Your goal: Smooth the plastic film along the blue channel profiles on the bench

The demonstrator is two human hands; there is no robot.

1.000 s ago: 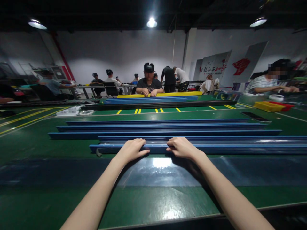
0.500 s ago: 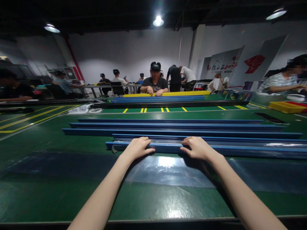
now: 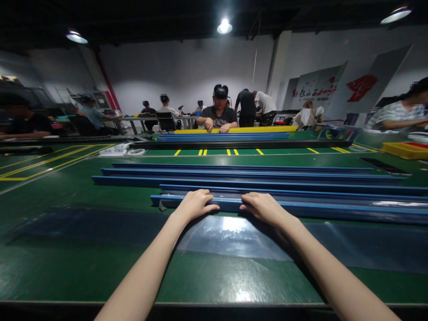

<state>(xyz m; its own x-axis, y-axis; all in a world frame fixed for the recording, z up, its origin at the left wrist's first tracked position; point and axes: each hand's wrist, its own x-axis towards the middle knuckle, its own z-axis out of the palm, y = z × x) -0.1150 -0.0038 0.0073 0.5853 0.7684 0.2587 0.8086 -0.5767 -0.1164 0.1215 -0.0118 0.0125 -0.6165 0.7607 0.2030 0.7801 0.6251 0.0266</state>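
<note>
Nearest to me lies a long blue channel (image 3: 334, 211), its left end short of my left hand (image 3: 196, 205). That hand bends over the channel, fingers on top and thumb along the near side. My right hand (image 3: 262, 206) pinches the same channel a short way to the right, in a similar grip. A shiny strip lines the inside of the channel between the hands. In front of it, a wide strip of clear film (image 3: 234, 238) lies flat under my forearms. A small grey scrap (image 3: 162, 206) sits by the channel's left end.
Several more blue channels (image 3: 234, 179) lie parallel just beyond, on the green table (image 3: 234, 283). Farther off are a long black strip (image 3: 240, 145), a phone-like dark slab (image 3: 383, 166) and a yellow tray (image 3: 404, 150). Opposite, a person (image 3: 219, 113) handles a yellow channel (image 3: 264, 129).
My right hand has slid left along the blue channel, closer to my left hand. The left hand keeps its place on it. The whole view has shifted slightly.
</note>
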